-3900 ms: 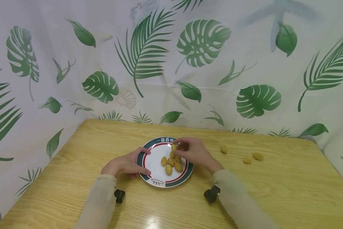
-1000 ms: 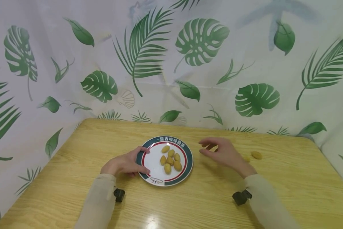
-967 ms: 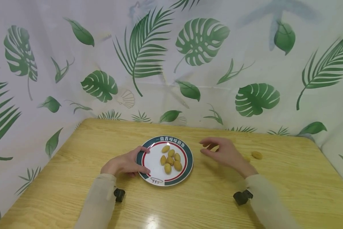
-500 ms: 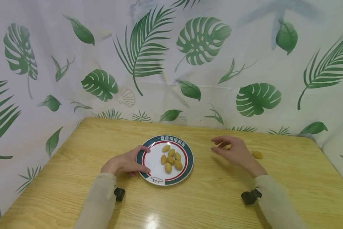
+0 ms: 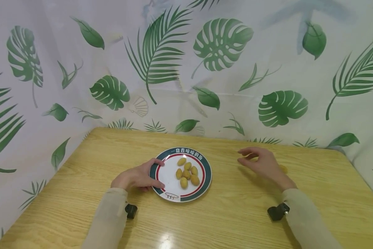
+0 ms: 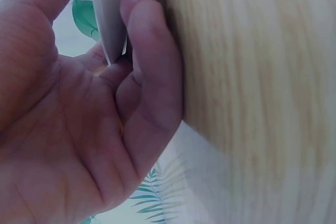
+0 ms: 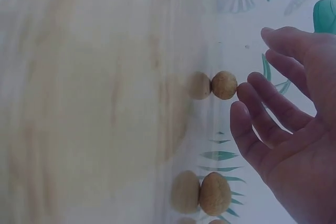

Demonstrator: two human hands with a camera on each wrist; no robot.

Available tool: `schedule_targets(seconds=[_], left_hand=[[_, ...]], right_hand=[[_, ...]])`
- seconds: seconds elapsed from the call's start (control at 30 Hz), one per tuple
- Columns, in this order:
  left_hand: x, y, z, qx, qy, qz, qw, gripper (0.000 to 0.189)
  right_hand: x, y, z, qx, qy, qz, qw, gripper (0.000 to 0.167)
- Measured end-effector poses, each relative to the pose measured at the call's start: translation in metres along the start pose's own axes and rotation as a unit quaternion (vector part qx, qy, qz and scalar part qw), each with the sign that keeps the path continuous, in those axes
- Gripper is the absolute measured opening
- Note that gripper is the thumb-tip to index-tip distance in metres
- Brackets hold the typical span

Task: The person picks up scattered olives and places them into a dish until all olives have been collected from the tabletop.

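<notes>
A round white plate (image 5: 171,180) with a dark green rim and a red ring lies on the table. My left hand (image 5: 139,175) grips its left edge, thumb on the rim; in the left wrist view the fingers (image 6: 155,72) curl beneath the plate's edge. Several small yellow-brown oval lumps (image 5: 186,174), like little potatoes or nuts, sit grouped on the plate. My right hand (image 5: 262,164) hovers over the table right of the plate, its fingers loosely bent and holding nothing. In the right wrist view a loose lump (image 7: 224,85) is near its fingertips and another lump (image 7: 215,193) lies lower.
The wooden table (image 5: 236,214) extends to both sides of the plate. A leaf-printed white curtain (image 5: 161,117) stands along its back and sides. One loose lump (image 5: 283,168) shows partly from behind my right hand.
My right hand has let go of a lump on the plate and moved right over the table. That lump now lies slightly farther left on the plate. The left hand keeps its grip.
</notes>
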State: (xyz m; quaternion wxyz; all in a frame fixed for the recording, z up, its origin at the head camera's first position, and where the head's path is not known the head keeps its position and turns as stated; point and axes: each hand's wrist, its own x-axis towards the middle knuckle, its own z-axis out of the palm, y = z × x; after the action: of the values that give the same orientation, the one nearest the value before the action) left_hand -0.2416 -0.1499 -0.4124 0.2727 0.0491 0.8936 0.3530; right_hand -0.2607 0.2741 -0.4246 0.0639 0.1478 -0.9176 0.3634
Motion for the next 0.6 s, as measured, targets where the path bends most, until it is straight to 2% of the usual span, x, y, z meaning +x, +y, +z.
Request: schedule_targets(seconds=[0.3, 0.6], left_hand=[[-0.001, 0.000, 0.001, 0.000, 0.001, 0.002, 1.0000, 0.078], [0.000, -0.001, 0.001, -0.003, 0.001, 0.004, 1.0000, 0.077]], right_hand=[[0.001, 0.007, -0.002, -0.016, -0.005, 0.010, 0.9998, 0.032], [0.002, 0.015, -0.009, -0.036, -0.033, 0.033, 0.9983, 0.032]])
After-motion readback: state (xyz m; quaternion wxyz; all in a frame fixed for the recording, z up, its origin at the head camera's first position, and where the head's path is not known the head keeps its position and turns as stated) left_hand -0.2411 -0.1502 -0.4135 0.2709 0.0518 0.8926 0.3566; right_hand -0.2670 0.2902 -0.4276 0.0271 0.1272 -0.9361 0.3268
